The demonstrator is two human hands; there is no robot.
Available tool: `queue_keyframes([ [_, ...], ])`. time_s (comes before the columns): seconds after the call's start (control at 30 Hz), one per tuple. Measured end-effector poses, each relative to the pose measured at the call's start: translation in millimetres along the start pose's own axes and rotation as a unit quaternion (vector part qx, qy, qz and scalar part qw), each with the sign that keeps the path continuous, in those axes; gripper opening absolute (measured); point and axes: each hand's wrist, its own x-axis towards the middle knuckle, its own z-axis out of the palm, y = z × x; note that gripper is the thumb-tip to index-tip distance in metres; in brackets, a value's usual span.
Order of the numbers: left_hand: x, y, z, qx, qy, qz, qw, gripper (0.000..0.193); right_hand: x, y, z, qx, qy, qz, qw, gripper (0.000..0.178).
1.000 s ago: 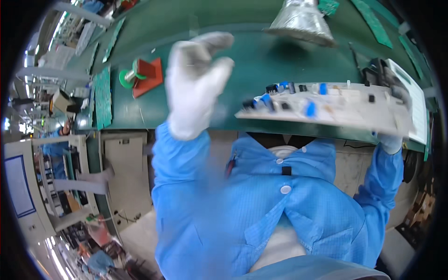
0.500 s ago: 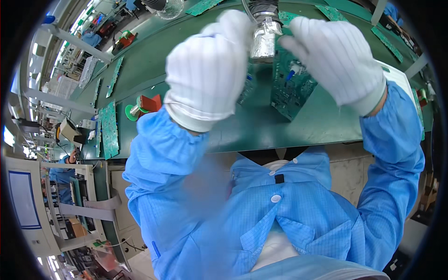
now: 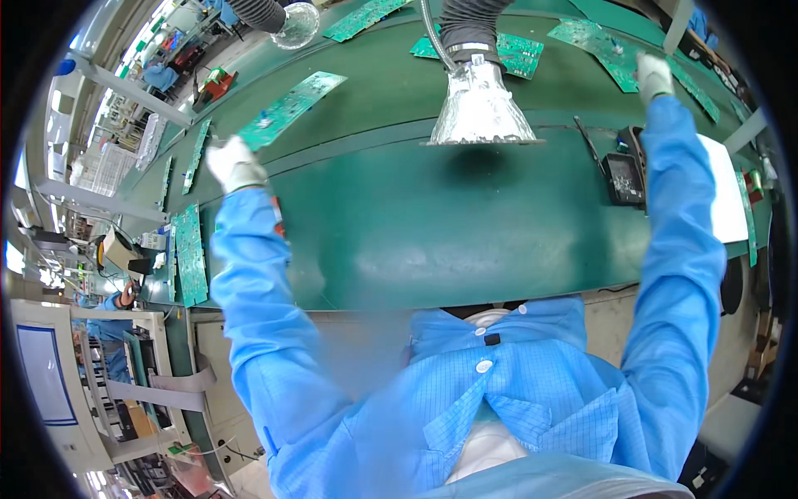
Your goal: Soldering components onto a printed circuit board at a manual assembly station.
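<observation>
Both my hands wear white gloves and are stretched far out to the sides. My left hand (image 3: 236,164) is at the near end of a long green circuit board (image 3: 293,106), its fingers closed at the corner. That board lies slantwise on the far strip of the green bench. At the far right, my right hand (image 3: 655,76) has its fingers closed at the edge of another green circuit board (image 3: 600,51). Between my hands hangs a foil-covered funnel (image 3: 482,104) on a dark flexible hose.
A black holder (image 3: 625,176) with a pen-like tool stands by my right forearm, beside a white sheet (image 3: 725,190). More boards (image 3: 520,55) lie behind the funnel, and others (image 3: 190,254) stand at the left. A second foil-ended hose (image 3: 295,25) hangs back left.
My hands have parted from the middle by the funnel, the left going out left, the right out to the far right. A board now lies at the left, and the middle boards are gone from there.
</observation>
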Motion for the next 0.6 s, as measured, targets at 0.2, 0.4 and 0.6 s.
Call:
queue_keyframes([
  [0.2, -31, -108, 98, -0.122, 0.090, -0.180, 0.972, 0.032, 22, -45, 109, 0.239, -0.049, 0.249, 0.937, 0.025],
  [0.4, 18, -167, 4, 0.061, -0.264, -0.023, 0.962, 0.028, 33, -189, 19, 0.381, -0.060, 0.379, 0.841, 0.025],
  [0.6, -100, -20, -19, 0.043, -0.334, -0.325, 0.884, 0.027, 83, -296, 97, 0.702, -0.190, 0.417, 0.546, 0.064],
])
